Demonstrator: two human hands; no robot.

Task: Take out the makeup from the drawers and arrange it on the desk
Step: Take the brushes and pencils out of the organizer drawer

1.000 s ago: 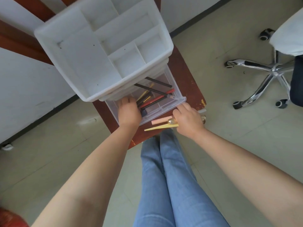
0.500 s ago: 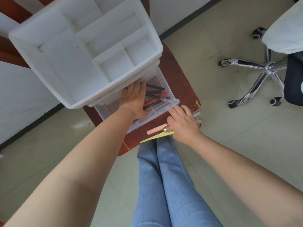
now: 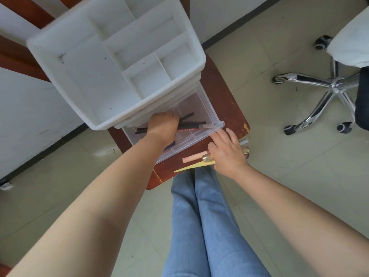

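Left hand [image 3: 162,126] on left-right pencils [image 3: 191,125]

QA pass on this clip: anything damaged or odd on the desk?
Yes: the desk has chipped finish at its near right corner and front edge. A yellow stick pokes out past that edge.

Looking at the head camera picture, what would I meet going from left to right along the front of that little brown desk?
Left hand inside the clear drawer → pink stick → gold cap → right hand → then, off on the floor, the chair base.
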